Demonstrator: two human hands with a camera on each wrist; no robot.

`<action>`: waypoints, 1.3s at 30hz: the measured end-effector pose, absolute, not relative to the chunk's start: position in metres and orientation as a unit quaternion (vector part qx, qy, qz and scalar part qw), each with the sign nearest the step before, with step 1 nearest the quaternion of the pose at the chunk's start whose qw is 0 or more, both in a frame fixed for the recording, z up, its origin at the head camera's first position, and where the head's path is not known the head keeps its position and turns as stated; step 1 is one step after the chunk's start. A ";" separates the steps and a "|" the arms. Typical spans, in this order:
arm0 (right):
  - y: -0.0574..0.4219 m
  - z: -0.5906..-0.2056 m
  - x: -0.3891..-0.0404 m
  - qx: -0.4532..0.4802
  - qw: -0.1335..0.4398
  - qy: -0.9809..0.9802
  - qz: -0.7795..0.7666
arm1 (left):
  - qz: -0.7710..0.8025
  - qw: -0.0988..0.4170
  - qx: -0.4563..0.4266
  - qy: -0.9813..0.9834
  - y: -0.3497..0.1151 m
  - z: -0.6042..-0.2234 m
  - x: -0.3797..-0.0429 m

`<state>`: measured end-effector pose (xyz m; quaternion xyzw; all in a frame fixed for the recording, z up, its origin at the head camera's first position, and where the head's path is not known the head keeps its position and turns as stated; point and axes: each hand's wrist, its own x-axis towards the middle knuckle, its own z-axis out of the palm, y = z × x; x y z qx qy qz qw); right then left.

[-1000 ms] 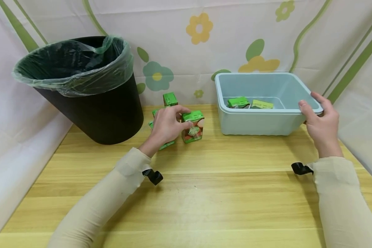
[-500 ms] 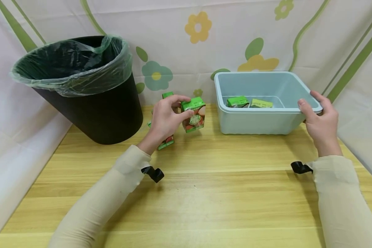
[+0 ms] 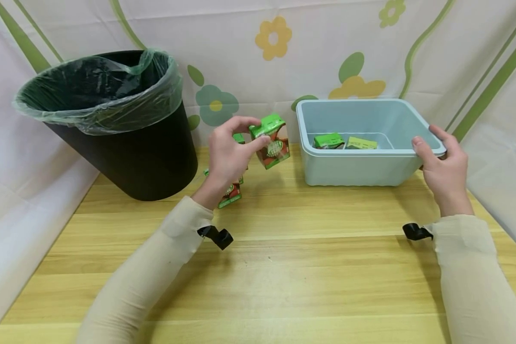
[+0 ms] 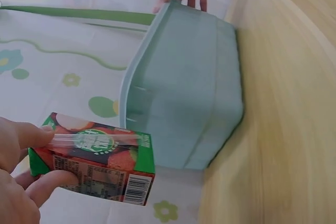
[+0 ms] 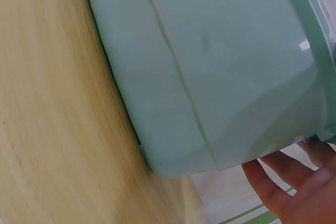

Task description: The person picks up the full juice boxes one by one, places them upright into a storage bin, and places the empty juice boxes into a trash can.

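Observation:
My left hand [image 3: 232,153] pinches a small juice box [image 3: 274,143] between thumb and fingers, tilted and raised above the table. In the left wrist view that juice box [image 4: 94,156] shows a green end, red fruit pictures, a barcode and a clear-wrapped straw along its side. My right hand [image 3: 446,167] grips the right front corner of a light blue plastic bin [image 3: 348,169], thumb over the rim. In the right wrist view its fingers [image 5: 268,182] lie against the bin's outer end. Inside the bin are a green-topped box [image 3: 328,140] and a yellow-green box [image 3: 362,143].
More juice boxes [image 3: 230,195] stand on the wooden table [image 3: 284,267], partly hidden behind my left hand. At the left is a black trash can [image 3: 133,162] lined with a translucent green bag [image 3: 112,117]. A flower-printed curtain [image 3: 258,71] hangs behind.
My left hand has lifted the juice box off the table, tilting it and bringing it slightly right towards the bin. The right hand keeps its hold on the bin's corner.

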<state>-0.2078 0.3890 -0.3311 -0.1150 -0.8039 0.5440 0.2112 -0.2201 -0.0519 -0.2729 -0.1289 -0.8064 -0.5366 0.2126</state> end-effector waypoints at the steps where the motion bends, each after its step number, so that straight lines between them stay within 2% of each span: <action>1: 0.389 -0.331 -0.208 -0.115 0.212 -0.805 0.541 | -0.542 0.215 -0.127 -0.803 -0.051 -0.272 -0.220; 13: 0.387 -0.329 -0.206 -0.115 0.207 -0.805 0.544 | -0.602 0.241 -0.100 -0.755 -0.038 -0.260 -0.228; 39: 0.389 -0.330 -0.209 -0.120 0.199 -0.799 0.554 | -0.639 0.194 -0.070 -0.741 -0.009 -0.244 -0.242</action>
